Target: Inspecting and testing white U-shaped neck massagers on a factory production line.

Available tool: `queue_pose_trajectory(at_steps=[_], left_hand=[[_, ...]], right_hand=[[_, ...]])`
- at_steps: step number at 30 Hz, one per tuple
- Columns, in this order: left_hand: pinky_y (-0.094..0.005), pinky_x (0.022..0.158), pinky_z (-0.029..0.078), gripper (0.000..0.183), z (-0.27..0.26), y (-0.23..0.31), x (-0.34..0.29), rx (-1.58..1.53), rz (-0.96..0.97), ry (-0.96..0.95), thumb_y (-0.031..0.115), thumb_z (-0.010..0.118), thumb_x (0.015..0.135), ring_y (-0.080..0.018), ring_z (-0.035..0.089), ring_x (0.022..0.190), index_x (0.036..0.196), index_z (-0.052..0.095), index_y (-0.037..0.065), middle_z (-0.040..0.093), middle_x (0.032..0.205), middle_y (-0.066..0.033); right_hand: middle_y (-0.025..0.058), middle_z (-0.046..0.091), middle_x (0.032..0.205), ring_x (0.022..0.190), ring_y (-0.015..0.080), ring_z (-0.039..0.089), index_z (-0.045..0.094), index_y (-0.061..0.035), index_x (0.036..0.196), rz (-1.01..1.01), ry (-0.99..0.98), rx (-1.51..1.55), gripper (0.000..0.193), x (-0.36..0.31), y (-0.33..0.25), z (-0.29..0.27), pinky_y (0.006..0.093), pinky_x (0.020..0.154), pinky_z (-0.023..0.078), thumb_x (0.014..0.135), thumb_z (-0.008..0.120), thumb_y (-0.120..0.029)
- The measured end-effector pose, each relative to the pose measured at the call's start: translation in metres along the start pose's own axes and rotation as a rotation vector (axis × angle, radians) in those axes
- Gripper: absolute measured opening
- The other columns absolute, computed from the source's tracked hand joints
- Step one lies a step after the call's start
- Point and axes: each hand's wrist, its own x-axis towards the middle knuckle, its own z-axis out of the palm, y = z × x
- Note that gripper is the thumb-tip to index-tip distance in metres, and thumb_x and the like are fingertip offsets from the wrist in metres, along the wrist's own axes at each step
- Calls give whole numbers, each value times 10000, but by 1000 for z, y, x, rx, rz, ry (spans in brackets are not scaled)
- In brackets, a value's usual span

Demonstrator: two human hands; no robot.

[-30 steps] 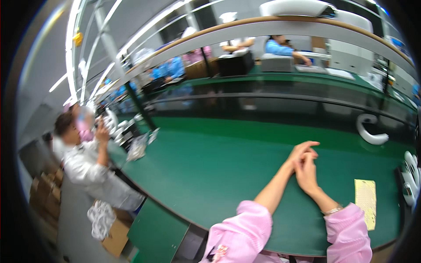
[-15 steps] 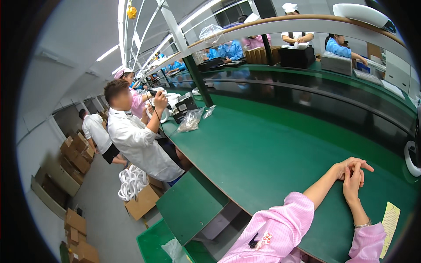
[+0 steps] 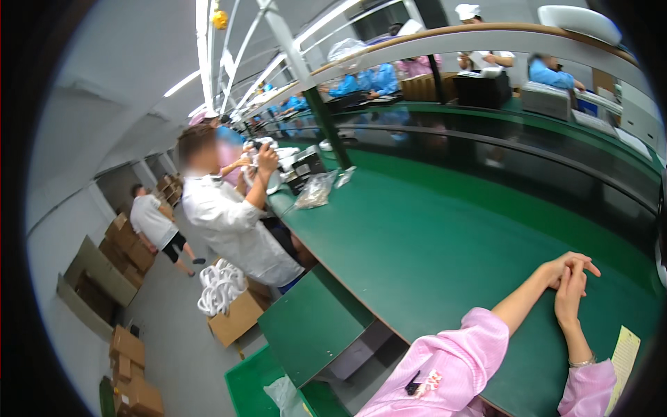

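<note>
My hands rest folded together on the green tabletop (image 3: 431, 229), on the right side of the view. From the lower middle my left arm reaches out in a pink striped sleeve, and my left hand (image 3: 556, 268) has a finger pointing right. My right hand (image 3: 571, 286) comes up from below, its fingers pressed against the left. No object shows in either hand; where they overlap, some fingers are hidden. A yellow paper sheet (image 3: 627, 358) with printed lines lies beside my right sleeve.
A person in white (image 3: 233, 215) stands at the bench holding a dark handheld device, near a plastic bag (image 3: 316, 191) of small parts. A box of white rings (image 3: 240, 316) sits on the floor. A dark conveyor strip (image 3: 500, 146) runs behind the bench; other people work beyond it.
The view has shifted slightly, so the scene sits further right. My hands stay folded in the same pose. In the background a walking person in a white top has changed stride.
</note>
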Motion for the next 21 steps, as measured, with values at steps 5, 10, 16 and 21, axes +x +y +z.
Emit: queue_pose_trajectory(at_steps=[5, 10, 16, 21], left_hand=[[-412, 614, 544, 468, -6, -8, 15, -69, -49, 54, 394, 465, 862, -250, 578, 507, 1019, 589, -30, 549, 561, -138], [-402, 550, 544, 447, -14, -10, 17, -77, -30, 74, 398, 476, 855, -296, 601, 510, 953, 607, -18, 567, 553, -160], [-418, 582, 557, 440, -13, -8, 16, -57, -29, 44, 356, 462, 881, -251, 573, 463, 1005, 573, -51, 542, 531, -150], [-415, 579, 559, 443, -13, -6, 17, -44, -44, 33, 356, 463, 883, -248, 568, 456, 1009, 569, -55, 543, 535, -152]], right_hand=[[150, 499, 1005, 963, 277, 440, 445, -30, 1110, -8, 1, 92, 210, -2, 14, -5, 369, 857, 359, 934, 376, -122], [130, 484, 1022, 961, 255, 433, 444, -45, 1121, 11, -21, 112, 216, -2, 14, -2, 355, 853, 361, 916, 390, -84], [107, 470, 972, 916, 222, 421, 439, -43, 1130, 34, -43, 111, 239, 1, -3, -7, 327, 816, 362, 899, 453, -103], [96, 468, 950, 889, 213, 420, 443, -42, 1121, 45, -33, 128, 247, 0, 5, -5, 315, 794, 367, 880, 477, -76]])
